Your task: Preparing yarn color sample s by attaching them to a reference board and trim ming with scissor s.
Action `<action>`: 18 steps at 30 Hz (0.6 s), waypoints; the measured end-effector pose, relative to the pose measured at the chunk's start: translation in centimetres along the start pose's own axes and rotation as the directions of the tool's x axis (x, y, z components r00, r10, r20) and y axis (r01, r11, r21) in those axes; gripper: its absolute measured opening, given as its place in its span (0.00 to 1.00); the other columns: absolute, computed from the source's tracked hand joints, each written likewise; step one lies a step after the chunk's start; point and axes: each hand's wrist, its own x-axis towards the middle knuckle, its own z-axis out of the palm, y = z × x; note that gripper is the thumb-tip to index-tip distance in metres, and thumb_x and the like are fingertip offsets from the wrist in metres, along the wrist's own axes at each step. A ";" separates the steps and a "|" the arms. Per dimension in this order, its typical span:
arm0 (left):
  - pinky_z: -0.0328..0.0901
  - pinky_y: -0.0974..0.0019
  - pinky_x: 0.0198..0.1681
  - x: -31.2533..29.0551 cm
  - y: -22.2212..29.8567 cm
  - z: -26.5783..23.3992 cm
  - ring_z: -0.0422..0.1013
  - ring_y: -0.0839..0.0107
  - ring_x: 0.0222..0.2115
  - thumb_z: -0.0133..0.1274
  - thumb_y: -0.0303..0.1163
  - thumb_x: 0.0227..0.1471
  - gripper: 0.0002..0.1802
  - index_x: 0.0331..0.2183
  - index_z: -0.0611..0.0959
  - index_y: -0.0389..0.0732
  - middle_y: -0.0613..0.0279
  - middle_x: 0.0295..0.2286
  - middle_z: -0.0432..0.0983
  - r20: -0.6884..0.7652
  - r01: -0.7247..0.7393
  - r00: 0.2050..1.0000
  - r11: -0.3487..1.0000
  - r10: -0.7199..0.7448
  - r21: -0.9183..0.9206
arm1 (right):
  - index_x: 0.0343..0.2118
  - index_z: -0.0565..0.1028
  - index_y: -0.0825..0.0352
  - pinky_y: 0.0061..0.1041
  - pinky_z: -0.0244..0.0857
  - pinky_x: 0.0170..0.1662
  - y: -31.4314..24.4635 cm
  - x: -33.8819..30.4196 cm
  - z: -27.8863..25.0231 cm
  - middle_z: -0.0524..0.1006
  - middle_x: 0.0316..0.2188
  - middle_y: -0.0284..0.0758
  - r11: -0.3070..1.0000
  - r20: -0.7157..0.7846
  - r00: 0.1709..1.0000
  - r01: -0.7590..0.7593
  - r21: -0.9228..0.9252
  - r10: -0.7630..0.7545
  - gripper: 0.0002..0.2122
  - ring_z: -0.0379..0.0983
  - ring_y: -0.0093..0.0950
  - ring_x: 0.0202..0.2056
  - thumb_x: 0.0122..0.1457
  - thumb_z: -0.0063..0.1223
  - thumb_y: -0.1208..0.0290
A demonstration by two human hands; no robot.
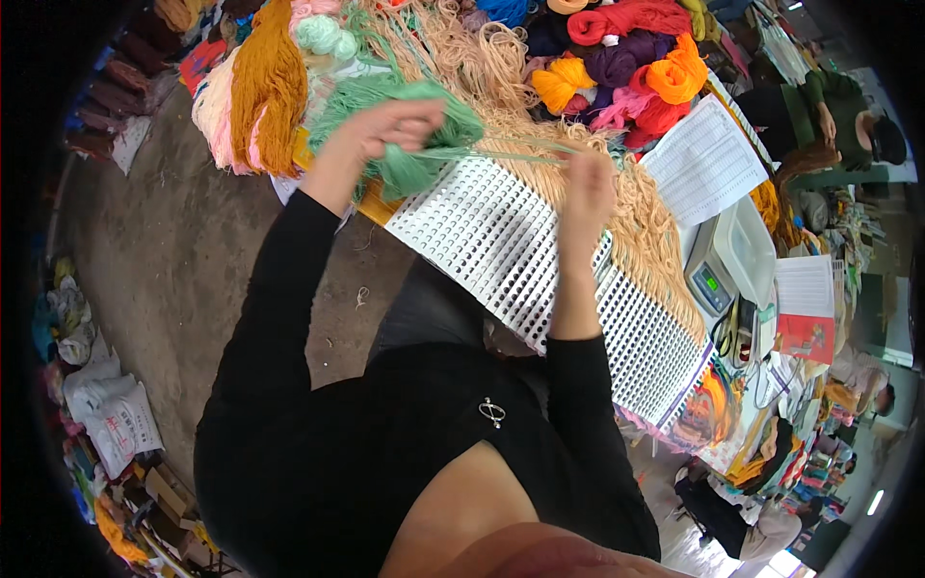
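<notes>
My left hand [397, 128] is closed on a bundle of green yarn [409, 173] above the far left end of the table. Thin green strands run from that bundle across to my right hand [588, 188], whose fingers are pinched around them and slightly blurred. Beneath both hands lies a long white board [491, 241] with rows of round holes. Peach-coloured yarn [641, 246] hangs in loops along the board's far edge, close to my right hand.
Past the board sit bright skeins [631, 72] and mustard yarn [260, 87]. On the right are a printed sheet [705, 159], a digital scale with a tray [718, 275] and a red-and-white paper [805, 308]. Another person [853, 120] is at the upper right.
</notes>
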 end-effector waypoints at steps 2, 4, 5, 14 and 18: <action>0.46 0.80 0.08 -0.9 1.5 -5.8 0.49 0.88 0.05 0.47 0.30 0.53 0.13 0.18 0.69 0.45 0.79 0.08 0.56 -0.097 -0.091 0.993 0.975 0.072 -0.201 | 0.39 0.70 0.71 0.37 0.61 0.53 -1.8 0.6 -4.5 0.72 0.42 0.45 0.963 -0.131 0.979 -0.120 0.242 0.155 0.13 0.68 0.36 0.45 0.61 0.40 0.65; 0.45 0.80 0.06 -1.9 3.8 -11.8 0.49 0.86 0.04 0.47 0.27 0.53 0.14 0.17 0.67 0.46 0.78 0.08 0.57 -0.196 -0.182 0.974 0.912 0.115 -0.367 | 0.39 0.70 0.73 0.35 0.64 0.50 1.0 0.4 -13.5 0.72 0.41 0.43 0.534 -0.140 0.961 -0.009 0.845 0.238 0.11 0.68 0.30 0.44 0.59 0.44 0.71; 0.44 0.80 0.05 -3.6 5.2 -15.2 0.48 0.85 0.03 0.46 0.27 0.53 0.13 0.19 0.67 0.45 0.77 0.08 0.57 -0.285 -0.257 0.947 0.883 0.149 -0.393 | 0.41 0.69 0.74 0.35 0.64 0.49 1.8 0.2 -17.6 0.72 0.40 0.44 0.305 -0.098 0.969 0.025 0.952 0.229 0.11 0.69 0.30 0.42 0.59 0.43 0.71; 0.61 0.84 0.20 -8.9 14.0 -9.2 0.67 0.87 0.23 0.51 0.40 0.52 0.28 0.52 0.67 0.38 0.66 0.25 0.74 -0.103 -0.872 0.462 0.430 0.881 -0.235 | 0.12 0.59 0.62 0.12 0.45 0.19 -8.4 -3.2 -27.0 0.56 0.13 0.26 0.998 -0.853 0.520 -0.002 -0.061 -0.051 0.11 0.54 0.16 0.17 0.45 0.46 0.75; 0.64 0.73 0.38 -1.8 4.8 -4.9 0.69 0.73 0.32 0.49 0.35 0.51 0.12 0.31 0.79 0.36 0.60 0.35 0.74 -0.144 -0.487 0.860 0.872 0.489 0.051 | 0.30 0.77 0.67 0.14 0.54 0.21 -0.1 -2.4 -13.3 0.70 0.18 0.28 0.898 -0.379 0.920 -0.248 -0.364 0.101 0.09 0.62 0.16 0.19 0.53 0.53 0.65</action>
